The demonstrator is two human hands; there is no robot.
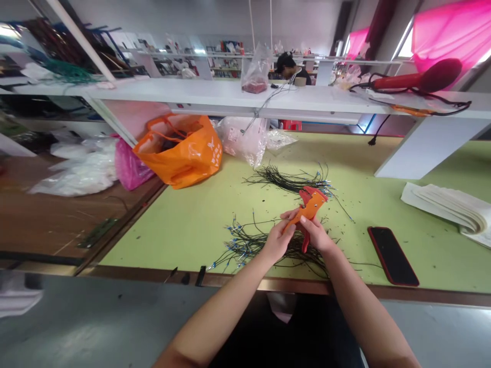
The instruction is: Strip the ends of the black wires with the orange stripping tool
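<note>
A wire stripper (312, 203) with an orange and red body is held up over the bench, its jaw end tilted to the upper right. My left hand (281, 236) is closed at its orange handle from the left side. From the right, my right hand (315, 233) is closed round the grip, thumb on the orange part. A red handle sticks out downward between the hands. Beneath them lies a bundle of black wires (253, 246) with blue ends toward the left. Farther back is a second bundle of black wires (284, 178). Whether a wire is in the jaws is hard to see.
A phone (393, 255) and a stack of folded paper (447, 204) lie to the right. An orange bag (187, 158) and clear plastic bags (245, 138) stand at the back left. Above runs a white shelf (184, 91) bearing a red hair dryer-like tool (418, 79). Another person (287, 65) sits beyond.
</note>
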